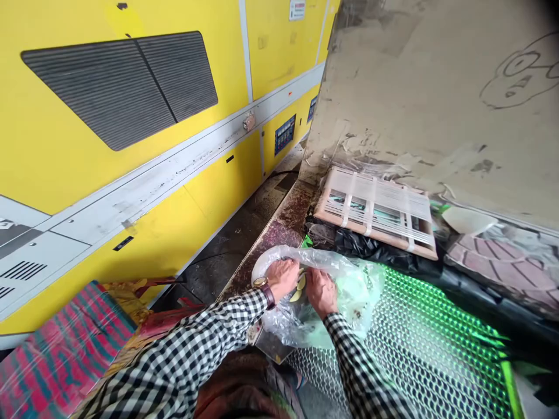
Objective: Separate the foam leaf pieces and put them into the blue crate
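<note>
A clear plastic bag (354, 291) lies spread under both my hands at the table's near left corner. My left hand (283, 278), with a watch on its wrist, is closed at the bag's left part; what its fingers pinch is hidden. Beside it, my right hand (322, 291) has its fingers curled inward, and I cannot make out what they hold. Between the hands sit a few pale yellow-green curved pieces (299, 286), their kind unclear. The bag's far edge rises behind the fingers.
A metal mesh surface (419, 331) under green light extends to the right. Behind it lies a wooden frame wound with white strands (378, 209), beside a black plastic-wrapped edge (471, 291). A yellow machine (209, 180) stands left; a large tan board (419, 87) rises behind.
</note>
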The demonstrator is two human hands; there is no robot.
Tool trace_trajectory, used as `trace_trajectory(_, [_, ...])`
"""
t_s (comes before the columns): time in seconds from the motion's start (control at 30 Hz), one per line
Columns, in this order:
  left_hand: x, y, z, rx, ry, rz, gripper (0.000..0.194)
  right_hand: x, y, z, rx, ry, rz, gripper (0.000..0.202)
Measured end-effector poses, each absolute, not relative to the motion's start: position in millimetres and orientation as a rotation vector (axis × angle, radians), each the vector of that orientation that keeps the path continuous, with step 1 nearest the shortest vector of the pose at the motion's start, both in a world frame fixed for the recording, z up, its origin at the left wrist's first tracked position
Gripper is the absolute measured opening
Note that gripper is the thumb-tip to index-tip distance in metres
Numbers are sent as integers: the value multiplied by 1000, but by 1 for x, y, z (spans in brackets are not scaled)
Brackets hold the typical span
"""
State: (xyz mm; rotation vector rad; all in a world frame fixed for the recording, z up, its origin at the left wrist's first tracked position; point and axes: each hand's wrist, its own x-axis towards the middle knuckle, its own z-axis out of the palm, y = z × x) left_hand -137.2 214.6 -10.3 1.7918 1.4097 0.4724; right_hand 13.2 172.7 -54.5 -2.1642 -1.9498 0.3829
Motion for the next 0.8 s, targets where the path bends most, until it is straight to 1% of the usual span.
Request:
trace_trajectory(0.07, [-135,218,-13,1814,1417,454,10,13,173,-54,-2166,-1943,384,26])
trace_trajectory(0.17, [-143,221,-12,1891,1433,423,8,13,173,-54,-2147,-1934,394,23])
trace_trajectory(0.27, [-156,214,-5,2020,1442,372,18,13,173,-55,-2133,-1915,410,22])
trace_trajectory(0.33, [-161,203,1,2136,1386,308,23,13,174,-56,-2146,-1909,412,23])
trace_trajectory(0.43, [-159,186,5,2290,1264,200,22,14,174,-57,-2165,-1913,406,25])
trace_trajectory(0.53, [-150,176,0,2417,1253,71,24,15,174,-59,-2146,-1922,422,26])
trace_trajectory(0.63, [-140,173,-7,2581,1269,-66,31,16,175,-62,-2131,-1925,447,22])
trace_trajectory(0.73, [-133,174,-10,2632,1265,-124,42,18,175,-63,-2145,-1917,466,21])
trace_trajectory(0.8, [-131,176,-11,2647,1244,-165,38,19,176,-63,-2143,-1921,483,20])
